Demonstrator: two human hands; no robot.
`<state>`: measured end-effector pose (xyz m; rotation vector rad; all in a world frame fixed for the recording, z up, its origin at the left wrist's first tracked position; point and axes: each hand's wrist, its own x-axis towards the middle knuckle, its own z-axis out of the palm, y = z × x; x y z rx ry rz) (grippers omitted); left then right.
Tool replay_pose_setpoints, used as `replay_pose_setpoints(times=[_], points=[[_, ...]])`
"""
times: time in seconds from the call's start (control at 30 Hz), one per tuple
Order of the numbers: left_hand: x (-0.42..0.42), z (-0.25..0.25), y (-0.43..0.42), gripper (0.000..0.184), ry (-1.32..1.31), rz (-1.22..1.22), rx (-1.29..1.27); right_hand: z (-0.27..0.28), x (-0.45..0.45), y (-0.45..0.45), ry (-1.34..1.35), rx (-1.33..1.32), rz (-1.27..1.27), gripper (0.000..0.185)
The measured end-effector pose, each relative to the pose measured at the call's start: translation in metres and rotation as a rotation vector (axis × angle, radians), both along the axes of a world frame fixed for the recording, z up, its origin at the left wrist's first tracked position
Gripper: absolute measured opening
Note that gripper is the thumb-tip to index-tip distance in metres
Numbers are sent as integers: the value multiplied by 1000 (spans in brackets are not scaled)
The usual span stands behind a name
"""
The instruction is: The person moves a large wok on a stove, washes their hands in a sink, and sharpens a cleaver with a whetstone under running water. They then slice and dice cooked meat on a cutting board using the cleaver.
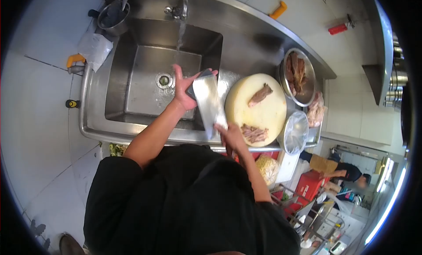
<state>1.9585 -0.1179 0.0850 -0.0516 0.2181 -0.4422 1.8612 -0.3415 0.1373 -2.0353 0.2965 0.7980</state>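
My left hand (182, 90) is palm up over the sink's right side, thumb stretched out, and it supports a dark flat block (191, 91). A wide cleaver (209, 99) lies across the block, its metal surface facing up. At the cleaver's lower end my right hand (233, 137) has its fingers closed round it; the handle is mostly hidden. Just right of the cleaver, a round white cutting board (259, 114) bears a piece of meat (260, 95) and, lower down, a pile of sliced meat (254, 133).
Water runs from the faucet (180, 11) into the steel sink (145, 79). Right of the board are a meat bowl (314, 79), a plastic-lined container (296, 133) and bagged meat (315, 110). A pot (115, 18) stands upper left. Another person (349, 172) is at the far right.
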Motion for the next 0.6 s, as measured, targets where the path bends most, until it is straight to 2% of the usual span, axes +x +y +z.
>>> replay_pose_setpoints(times=[0.03,0.07,0.1,0.2,0.23,0.27,0.37,0.4,0.47,0.53,0.57,0.6], points=[[-5,-13,-7,129,-84,-81,6,-5,19,0,-21,21,-71,47],[-6,0,-16,126,25,-71,25,-7,40,0,-52,43,-131,47],[-5,-3,-16,126,-5,-76,-7,-6,51,6,-77,82,-215,48],[0,-3,-1,128,-48,-33,-44,10,22,8,-19,-36,-34,49],[5,-2,8,129,13,27,-48,24,3,10,33,-48,30,51],[9,-10,14,131,14,43,19,23,-13,7,168,77,-31,52],[-3,-5,-6,128,0,4,40,0,15,-4,28,-29,1,47],[-4,-6,-14,127,-12,-30,45,17,35,7,24,12,-101,48],[-2,-8,-15,124,-41,-49,-28,-1,45,8,-42,91,-199,47],[4,-3,-3,125,-107,-25,-75,12,20,9,5,12,-68,47],[9,4,4,126,44,40,-19,19,2,6,57,-16,-8,50],[9,1,7,126,31,43,1,18,-13,3,168,100,-23,52]])
